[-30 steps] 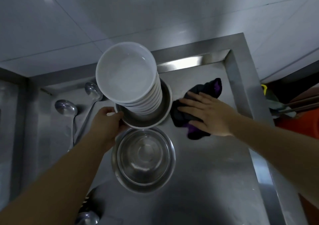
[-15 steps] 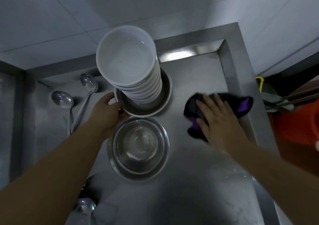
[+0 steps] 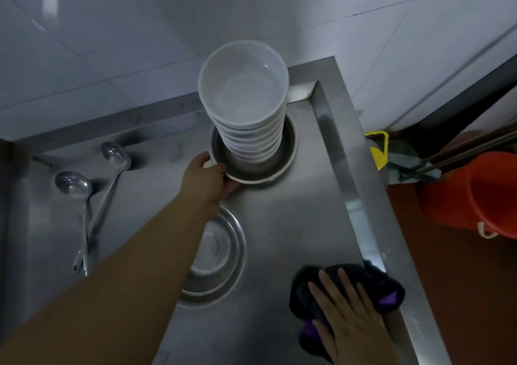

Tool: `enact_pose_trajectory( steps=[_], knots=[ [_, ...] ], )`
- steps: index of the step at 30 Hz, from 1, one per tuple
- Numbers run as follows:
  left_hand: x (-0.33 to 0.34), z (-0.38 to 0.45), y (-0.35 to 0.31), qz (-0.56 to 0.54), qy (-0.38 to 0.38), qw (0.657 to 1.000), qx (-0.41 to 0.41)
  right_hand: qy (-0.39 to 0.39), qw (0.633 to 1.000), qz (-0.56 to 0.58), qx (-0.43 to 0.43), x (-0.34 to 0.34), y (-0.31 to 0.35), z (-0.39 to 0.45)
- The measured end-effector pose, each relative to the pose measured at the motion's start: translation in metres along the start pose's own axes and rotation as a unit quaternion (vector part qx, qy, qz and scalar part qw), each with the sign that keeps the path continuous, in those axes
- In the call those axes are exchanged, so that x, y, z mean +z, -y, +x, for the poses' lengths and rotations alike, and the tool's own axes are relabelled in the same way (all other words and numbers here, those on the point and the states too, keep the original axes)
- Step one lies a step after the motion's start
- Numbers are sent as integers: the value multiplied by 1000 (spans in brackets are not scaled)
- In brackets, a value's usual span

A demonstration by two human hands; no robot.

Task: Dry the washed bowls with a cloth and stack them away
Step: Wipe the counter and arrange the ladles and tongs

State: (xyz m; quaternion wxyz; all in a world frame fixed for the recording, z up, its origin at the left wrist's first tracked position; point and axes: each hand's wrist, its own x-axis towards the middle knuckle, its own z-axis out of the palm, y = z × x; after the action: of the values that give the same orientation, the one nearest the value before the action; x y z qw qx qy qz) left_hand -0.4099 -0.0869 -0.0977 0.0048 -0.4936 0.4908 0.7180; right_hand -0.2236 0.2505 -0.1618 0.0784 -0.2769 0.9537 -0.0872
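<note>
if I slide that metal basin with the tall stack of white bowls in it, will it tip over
Possibly. The stack of white bowls rises well above the metal basin and leans slightly, so it looks top-heavy. On the smooth steel counter the basin should slide easily; a sudden jerk could topple it.

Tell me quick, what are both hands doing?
Left hand: gripping the metal bowl under the white bowl stack.
Right hand: open, pressing flat on the dark cloth.
</note>
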Motion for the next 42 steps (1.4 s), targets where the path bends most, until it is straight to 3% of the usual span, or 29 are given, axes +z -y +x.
enact_pose_trajectory(
  steps=[7, 10, 12, 15, 18, 24, 30, 36, 42],
  knots=[
    [36, -7, 4, -14, 5, 1000, -10, -1, 994, -97, -49, 21, 9, -52],
    [37, -9, 5, -20, 21, 999, -15, 13, 987, -95, -131, 21, 12, -39],
    [28, -10, 8, 38, 39, 998, -7, 17, 984, -60, -165, 18, 20, -12],
    [-9, -15, 14, 193, 20, 980, 53, 25, 994, 30, -105, 14, 49, 60],
    [-65, -23, 16, 263, -36, 958, 110, 23, 997, 62, -40, 9, 84, 150],
    [-139, -53, 26, 149, -95, 981, 77, 4, 998, 67, -7, 3, 148, 296],
    [-191, -80, 36, 152, -80, 981, 89, -10, 985, 117, 129, 1, 200, 382],
    [-228, -97, 34, 175, -68, 979, 85, 38, 992, 93, -78, -2, 198, 350],
    [-236, -120, 39, 185, -46, 978, 88, 24, 997, 77, 1, -8, 137, 213]
  ],
)
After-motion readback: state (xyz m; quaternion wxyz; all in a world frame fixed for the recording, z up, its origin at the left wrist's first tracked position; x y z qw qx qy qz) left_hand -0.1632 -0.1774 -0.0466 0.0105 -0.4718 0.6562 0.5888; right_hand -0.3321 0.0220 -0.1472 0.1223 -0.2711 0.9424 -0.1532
